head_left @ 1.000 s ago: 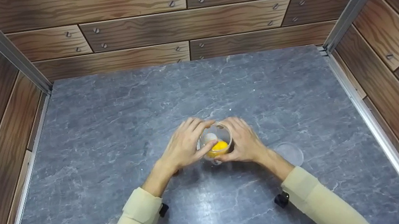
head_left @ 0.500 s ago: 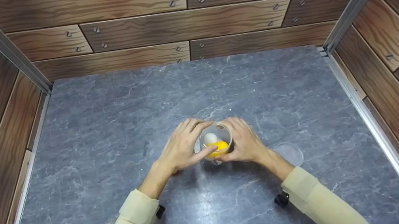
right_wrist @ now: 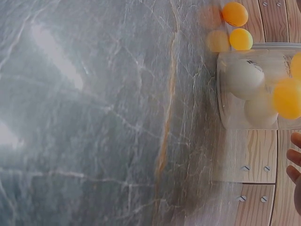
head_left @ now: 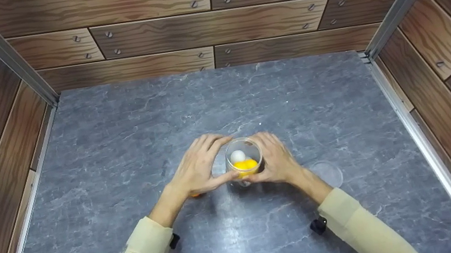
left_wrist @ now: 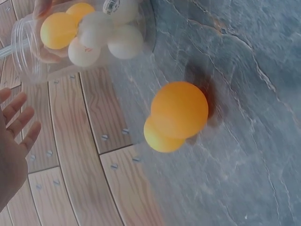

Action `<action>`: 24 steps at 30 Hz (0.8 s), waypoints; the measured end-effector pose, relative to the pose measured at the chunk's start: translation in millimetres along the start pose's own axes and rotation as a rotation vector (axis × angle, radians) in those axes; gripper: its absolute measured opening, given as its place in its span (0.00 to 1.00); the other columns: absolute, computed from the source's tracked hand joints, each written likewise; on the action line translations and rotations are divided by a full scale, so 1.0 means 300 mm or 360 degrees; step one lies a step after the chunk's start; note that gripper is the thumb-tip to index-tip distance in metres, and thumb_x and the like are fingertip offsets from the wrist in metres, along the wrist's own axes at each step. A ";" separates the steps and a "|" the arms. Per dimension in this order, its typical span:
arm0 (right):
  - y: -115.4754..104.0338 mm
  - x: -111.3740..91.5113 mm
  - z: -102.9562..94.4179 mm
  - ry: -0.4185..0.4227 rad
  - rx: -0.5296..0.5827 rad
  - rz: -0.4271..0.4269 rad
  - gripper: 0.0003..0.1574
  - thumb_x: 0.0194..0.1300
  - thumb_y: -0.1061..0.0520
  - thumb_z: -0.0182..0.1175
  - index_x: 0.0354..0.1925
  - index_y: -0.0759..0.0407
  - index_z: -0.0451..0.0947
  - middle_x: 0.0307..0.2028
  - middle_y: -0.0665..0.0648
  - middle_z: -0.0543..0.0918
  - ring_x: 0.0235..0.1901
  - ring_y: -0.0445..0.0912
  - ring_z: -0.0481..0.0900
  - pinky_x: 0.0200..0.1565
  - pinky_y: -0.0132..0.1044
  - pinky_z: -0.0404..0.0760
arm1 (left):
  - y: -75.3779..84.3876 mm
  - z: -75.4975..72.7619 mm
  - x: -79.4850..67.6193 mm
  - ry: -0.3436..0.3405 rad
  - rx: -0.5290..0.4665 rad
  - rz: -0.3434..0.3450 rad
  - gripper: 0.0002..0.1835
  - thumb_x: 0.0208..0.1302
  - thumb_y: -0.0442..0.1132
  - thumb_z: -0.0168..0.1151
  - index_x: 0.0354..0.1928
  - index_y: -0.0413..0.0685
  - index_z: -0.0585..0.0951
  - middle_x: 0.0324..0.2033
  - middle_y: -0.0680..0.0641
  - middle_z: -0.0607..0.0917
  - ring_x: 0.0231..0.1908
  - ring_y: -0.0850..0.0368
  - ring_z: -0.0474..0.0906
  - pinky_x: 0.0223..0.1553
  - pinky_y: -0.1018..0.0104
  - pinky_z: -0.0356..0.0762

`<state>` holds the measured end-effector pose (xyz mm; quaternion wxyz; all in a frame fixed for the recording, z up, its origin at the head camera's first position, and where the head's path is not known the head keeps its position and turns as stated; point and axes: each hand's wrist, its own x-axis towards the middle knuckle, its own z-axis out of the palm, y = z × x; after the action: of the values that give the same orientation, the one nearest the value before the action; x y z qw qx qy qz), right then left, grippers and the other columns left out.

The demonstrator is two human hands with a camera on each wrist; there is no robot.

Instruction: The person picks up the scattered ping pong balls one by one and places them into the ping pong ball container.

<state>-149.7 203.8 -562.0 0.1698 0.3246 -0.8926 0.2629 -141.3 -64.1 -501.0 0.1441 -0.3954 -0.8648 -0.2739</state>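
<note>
A clear plastic jar stands upright on the table between my hands, holding several white and yellow-orange ping-pong balls. My right hand grips it from the right, thumb at the near side. To the left, my left hand has its fingers spread, with the thumb tip close to the jar's near wall; the left wrist view shows those fingers straight and apart from the jar. An orange ball and a yellow ball lie on the table under the left wrist, mostly hidden in the head view.
A round clear lid lies flat on the table beside my right wrist. Wood-patterned panels wall in the grey marbled table at the back and both sides, with metal rails along the side edges.
My left hand has drawn back left from the jar, its thumb leaving the opening. A white ball inside shows more clearly, and an orange ball peeks from under the left wrist. The right hand stays put.
</note>
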 end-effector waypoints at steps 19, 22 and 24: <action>0.005 -0.004 0.001 -0.0026 0.0012 0.0026 0.67 0.50 0.09 0.58 0.64 0.59 0.76 0.53 0.58 0.84 0.53 0.54 0.81 0.57 0.55 0.81 | -0.045 -0.022 -0.091 0.0033 0.0211 -0.0079 0.60 0.61 0.89 0.28 0.74 0.49 0.73 0.63 0.46 0.82 0.62 0.46 0.78 0.63 0.48 0.75; 0.003 -0.004 0.000 -0.0039 0.0003 0.0037 0.67 0.50 0.09 0.58 0.64 0.59 0.75 0.53 0.58 0.84 0.53 0.54 0.80 0.58 0.55 0.81 | -0.052 -0.023 -0.111 0.0035 0.0234 -0.0109 0.60 0.61 0.89 0.28 0.73 0.48 0.73 0.63 0.45 0.82 0.62 0.44 0.78 0.63 0.46 0.75; 0.003 -0.005 -0.001 -0.0044 0.0007 0.0047 0.66 0.50 0.10 0.59 0.64 0.59 0.75 0.53 0.59 0.84 0.53 0.55 0.80 0.58 0.56 0.81 | -0.057 -0.024 -0.124 0.0029 0.0241 -0.0132 0.60 0.61 0.89 0.28 0.73 0.49 0.73 0.63 0.45 0.82 0.62 0.44 0.78 0.63 0.45 0.76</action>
<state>-149.3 205.3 -562.8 0.1528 0.3154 -0.8989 0.2629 -130.0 -100.0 -518.8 0.1700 -0.3448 -0.8973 -0.2169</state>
